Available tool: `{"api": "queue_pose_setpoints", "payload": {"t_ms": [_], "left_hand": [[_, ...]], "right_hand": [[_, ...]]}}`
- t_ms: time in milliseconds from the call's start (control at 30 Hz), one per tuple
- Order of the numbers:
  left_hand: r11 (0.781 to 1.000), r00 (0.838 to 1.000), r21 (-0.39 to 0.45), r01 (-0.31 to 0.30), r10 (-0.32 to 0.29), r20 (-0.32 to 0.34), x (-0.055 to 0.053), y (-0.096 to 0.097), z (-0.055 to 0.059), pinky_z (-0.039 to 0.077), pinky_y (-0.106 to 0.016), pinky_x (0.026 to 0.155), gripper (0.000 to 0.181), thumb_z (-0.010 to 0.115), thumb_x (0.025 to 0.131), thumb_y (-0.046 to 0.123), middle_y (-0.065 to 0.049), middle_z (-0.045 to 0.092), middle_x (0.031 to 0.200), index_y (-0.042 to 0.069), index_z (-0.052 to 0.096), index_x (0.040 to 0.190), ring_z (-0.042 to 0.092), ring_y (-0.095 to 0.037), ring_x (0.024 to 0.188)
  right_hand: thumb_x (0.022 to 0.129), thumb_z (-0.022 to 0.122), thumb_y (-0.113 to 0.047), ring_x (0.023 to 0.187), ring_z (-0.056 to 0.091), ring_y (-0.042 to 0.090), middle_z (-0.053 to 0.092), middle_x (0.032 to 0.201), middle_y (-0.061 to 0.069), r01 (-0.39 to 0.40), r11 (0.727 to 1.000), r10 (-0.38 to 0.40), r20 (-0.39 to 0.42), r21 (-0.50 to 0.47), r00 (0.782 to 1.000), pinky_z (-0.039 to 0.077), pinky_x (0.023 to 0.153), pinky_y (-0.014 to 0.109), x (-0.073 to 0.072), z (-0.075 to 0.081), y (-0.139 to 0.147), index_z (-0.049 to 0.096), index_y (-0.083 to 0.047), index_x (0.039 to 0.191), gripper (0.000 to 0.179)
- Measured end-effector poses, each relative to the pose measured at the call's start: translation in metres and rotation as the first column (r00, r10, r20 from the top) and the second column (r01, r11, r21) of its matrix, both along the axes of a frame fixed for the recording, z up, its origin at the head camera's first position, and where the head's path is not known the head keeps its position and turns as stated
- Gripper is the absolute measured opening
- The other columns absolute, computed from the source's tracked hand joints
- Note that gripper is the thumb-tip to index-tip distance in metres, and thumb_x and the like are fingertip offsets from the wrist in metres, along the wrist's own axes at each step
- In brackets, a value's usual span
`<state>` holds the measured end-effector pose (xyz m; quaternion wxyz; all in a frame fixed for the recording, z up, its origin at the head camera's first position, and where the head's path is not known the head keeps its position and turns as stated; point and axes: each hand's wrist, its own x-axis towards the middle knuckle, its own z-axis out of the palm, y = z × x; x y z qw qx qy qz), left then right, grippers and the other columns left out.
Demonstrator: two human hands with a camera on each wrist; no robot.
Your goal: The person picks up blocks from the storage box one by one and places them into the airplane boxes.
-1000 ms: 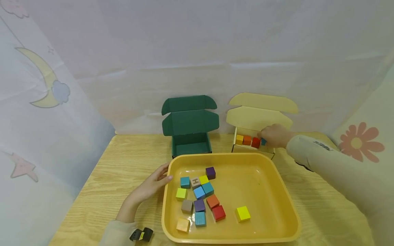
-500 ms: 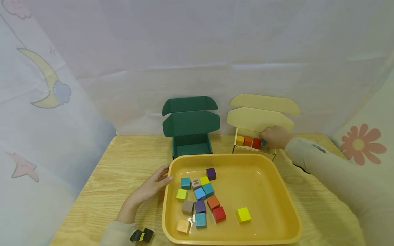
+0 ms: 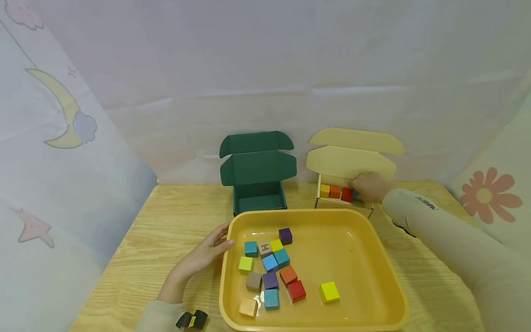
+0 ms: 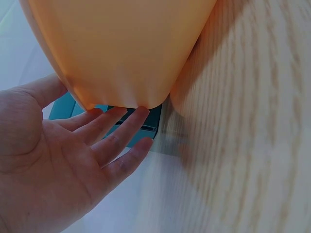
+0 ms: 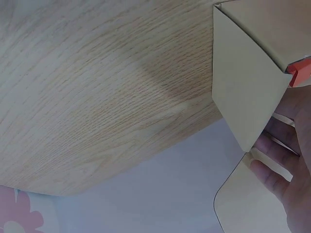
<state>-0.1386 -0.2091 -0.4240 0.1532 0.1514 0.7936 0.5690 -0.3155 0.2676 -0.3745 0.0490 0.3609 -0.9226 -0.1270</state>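
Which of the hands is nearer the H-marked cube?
Left. The left hand is at the yellow tray's left rim, just left of the H-marked cube. The right hand is at the cream box, beyond the tray's far rim, well right of the cube.

Table: pale yellowish wood, streaked grain, far edge just before the backdrop. Backdrop: whitish sheet, faint pink and lilac tints, horizontal creases across the middle. Left-hand panel, printed: yellow crescent moon hung on a thin line; blue cloud overlapping its lower curve; pink cloud in the upper corner; small outlined star near the moon; pink star below. Right-hand panel, printed: coral flower, yellowish centre, partly visible also in the right wrist view.
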Motion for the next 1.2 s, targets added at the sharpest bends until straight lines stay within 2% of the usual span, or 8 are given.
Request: {"api": "queue_pose_setpoints", "payload": {"t_ms": [500, 800, 967, 1200], "left_hand": [[1.0, 1.0, 0.011, 0.019, -0.019, -0.008, 0.0, 0.0, -0.001, 0.038, -0.055, 0.108, 0.063, 0.049, 0.106, 0.025, -0.026, 0.027, 0.156, 0.002, 0.019, 0.156, 0.038, -0.046, 0.136], [1.0, 1.0, 0.012, 0.006, -0.006, -0.001, 0.0, 0.0, -0.001, 0.037, -0.054, 0.108, 0.063, 0.05, 0.106, 0.026, -0.025, 0.028, 0.156, 0.002, 0.02, 0.156, 0.038, -0.045, 0.137], [1.0, 1.0, 0.012, 0.001, -0.001, 0.002, 0.0, 0.0, -0.001, 0.037, -0.055, 0.108, 0.064, 0.05, 0.106, 0.026, -0.025, 0.027, 0.157, 0.003, 0.02, 0.156, 0.037, -0.045, 0.137], [1.0, 1.0, 0.006, -0.001, 0.001, -0.001, 0.0, 0.0, -0.001, 0.036, -0.055, 0.109, 0.064, 0.05, 0.105, 0.026, -0.025, 0.027, 0.157, 0.002, 0.02, 0.156, 0.036, -0.045, 0.137]], "right_hand": [[0.069, 0.09, -0.011, 0.075, 0.066, 0.028, 0.068, 0.08, 0.007, 0.002, 1.0, -0.002, -0.012, -0.004, 1.0, 0.056, 0.068, 0.046, -0.004, -0.006, 0.005, 0.067, -0.009, 0.086, 0.028], [0.068, 0.09, -0.01, 0.072, 0.065, 0.028, 0.067, 0.077, 0.008, -0.022, 1.0, 0.022, -0.022, -0.02, 1.0, 0.056, 0.064, 0.046, 0.0, 0.0, 0.002, 0.067, -0.009, 0.085, 0.028], [0.069, 0.089, -0.006, 0.072, 0.066, 0.027, 0.069, 0.078, 0.008, -0.009, 0.998, 0.01, 0.005, -0.054, 1.0, 0.056, 0.065, 0.046, 0.003, 0.005, 0.0, 0.07, -0.008, 0.086, 0.026], [0.074, 0.085, -0.006, 0.073, 0.066, 0.028, 0.068, 0.079, 0.007, 0.018, 0.999, -0.015, 0.058, -0.049, 0.998, 0.056, 0.067, 0.048, 0.001, 0.003, -0.001, 0.068, -0.008, 0.089, 0.022]]}}
